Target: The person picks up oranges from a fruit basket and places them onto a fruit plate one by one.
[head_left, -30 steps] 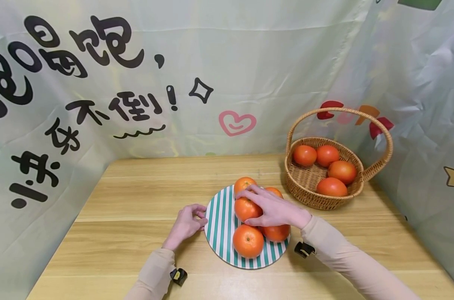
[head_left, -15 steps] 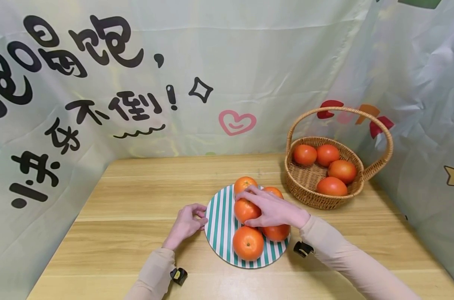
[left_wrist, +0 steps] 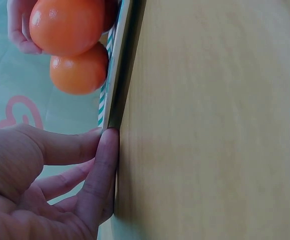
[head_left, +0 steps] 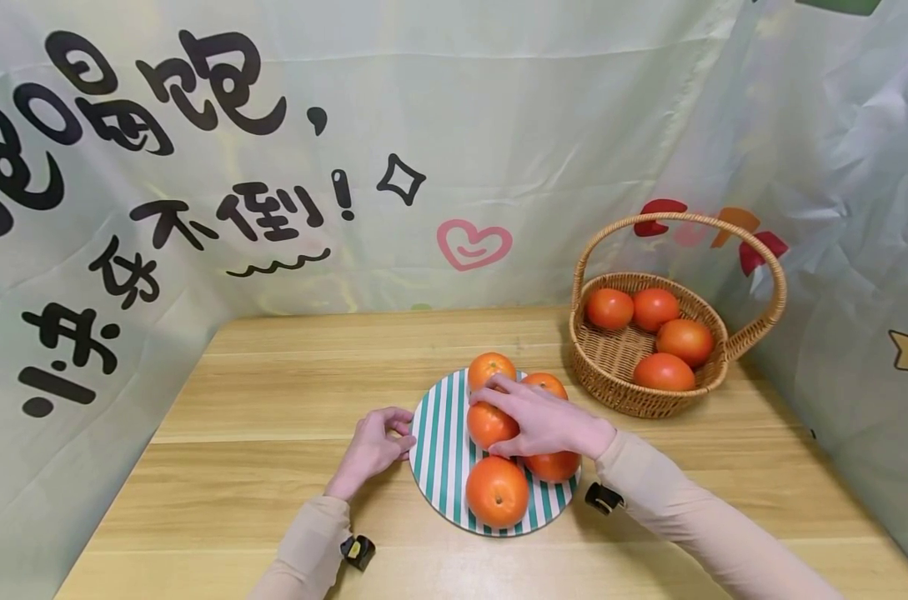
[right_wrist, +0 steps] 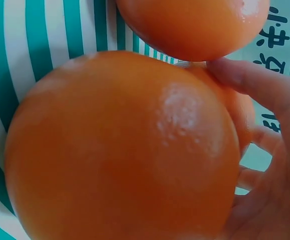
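Note:
My right hand (head_left: 542, 417) grips an orange (head_left: 491, 427) at the middle of a round board (head_left: 440, 450) with green and white stripes. In the right wrist view a nearer orange (right_wrist: 114, 150) hides most of the gripped one (right_wrist: 237, 107). Other oranges sit around it: a front orange (head_left: 497, 493), a back orange (head_left: 491, 368), and two on the right, partly covered by the hand. At the board's left edge, my left hand (head_left: 374, 446) pinches the rim between thumb and fingers, as the left wrist view shows with the hand (left_wrist: 79, 195) close up.
A wicker basket (head_left: 611, 392) with a tall handle stands at the back right of the wooden table (head_left: 273, 467). Several orange-red round fruits (head_left: 664, 372) lie in it. A printed cloth (head_left: 559, 150) hangs behind the table and along its sides.
My right hand and the orange in it have shifted slightly toward me. The front orange has moved a little nearer the board's front rim and tilted. My left hand has stayed put.

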A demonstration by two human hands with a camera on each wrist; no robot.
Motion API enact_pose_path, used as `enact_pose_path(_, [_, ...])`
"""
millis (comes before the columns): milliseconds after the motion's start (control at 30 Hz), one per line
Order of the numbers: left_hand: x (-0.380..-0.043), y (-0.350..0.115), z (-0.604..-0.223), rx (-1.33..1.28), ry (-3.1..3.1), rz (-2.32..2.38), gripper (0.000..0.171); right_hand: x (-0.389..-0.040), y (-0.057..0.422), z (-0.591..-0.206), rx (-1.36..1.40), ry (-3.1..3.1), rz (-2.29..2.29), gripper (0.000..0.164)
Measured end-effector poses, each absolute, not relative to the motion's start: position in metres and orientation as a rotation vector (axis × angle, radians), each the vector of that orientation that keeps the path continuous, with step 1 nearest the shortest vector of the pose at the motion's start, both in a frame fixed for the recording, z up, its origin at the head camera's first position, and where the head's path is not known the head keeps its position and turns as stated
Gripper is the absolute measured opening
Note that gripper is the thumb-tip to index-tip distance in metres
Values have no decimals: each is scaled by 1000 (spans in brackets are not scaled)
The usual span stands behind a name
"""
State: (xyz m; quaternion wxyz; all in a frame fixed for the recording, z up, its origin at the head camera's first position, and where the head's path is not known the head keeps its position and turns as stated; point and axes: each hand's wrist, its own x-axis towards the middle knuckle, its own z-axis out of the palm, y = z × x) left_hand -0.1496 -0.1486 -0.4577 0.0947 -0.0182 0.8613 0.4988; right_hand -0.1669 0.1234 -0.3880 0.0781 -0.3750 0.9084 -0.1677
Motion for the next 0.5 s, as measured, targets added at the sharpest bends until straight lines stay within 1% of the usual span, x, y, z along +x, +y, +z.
enact_pose_path(500, [-150,-149,-458,-57,2546,1491,37,-168,123,-389,-1136,2713,-475,61])
